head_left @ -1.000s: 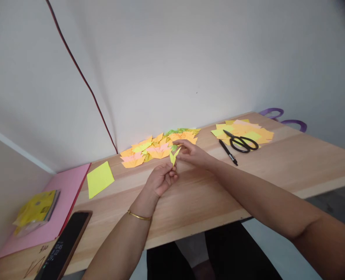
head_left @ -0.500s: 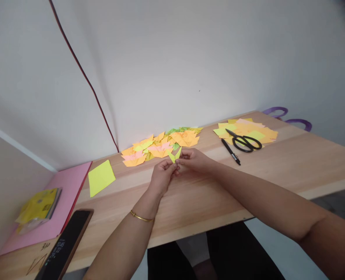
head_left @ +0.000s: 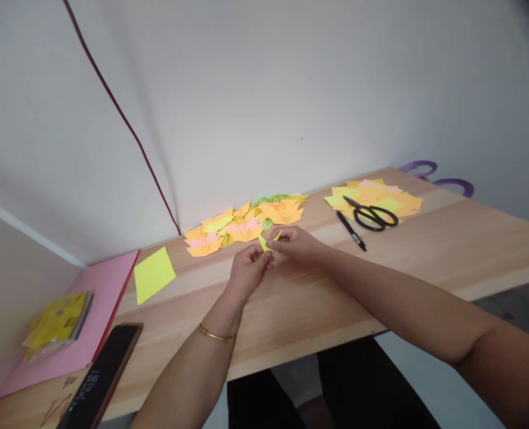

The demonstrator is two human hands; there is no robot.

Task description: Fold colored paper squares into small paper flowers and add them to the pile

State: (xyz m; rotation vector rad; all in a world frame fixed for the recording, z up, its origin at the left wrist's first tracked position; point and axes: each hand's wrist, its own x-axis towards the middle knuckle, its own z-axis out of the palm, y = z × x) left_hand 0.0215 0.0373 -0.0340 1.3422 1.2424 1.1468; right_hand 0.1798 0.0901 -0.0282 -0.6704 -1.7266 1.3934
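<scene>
- We hold one small yellow-green paper piece (head_left: 263, 242) between our two hands, just above the tabletop (head_left: 318, 304) and on the near side of the folded paper shapes (head_left: 244, 229).
- Our left hand (head_left: 250, 271) has its fingers drawn in, thumb against the lower part of the piece, with little gap left.
- Our right hand (head_left: 293, 244) comes in from the right, its thumb and fingers nearly closed on the piece's right side; we cannot tell exactly how firmly they press.
- The piece already has creases and two pointed tips standing up in a V, so we judge it partly folded. Our fingers cover its lower part, so we cannot tell how many folds remain.
- What looks done: along the far edge, by the wall, lie many folded shapes in orange, pink, yellow and green, overlapping, some with small dark marks. We see no such marks on the visible part of our piece.
- What looks left: flat, unfolded paper lies in a loose pile (head_left: 387, 196) on the far right, and a yellow sheet (head_left: 154, 275) lies apart on the left.
- The scissors (head_left: 374, 217) rest partly on that pile, with the pen (head_left: 351, 231) just beside them; neither is in our hands.
</scene>
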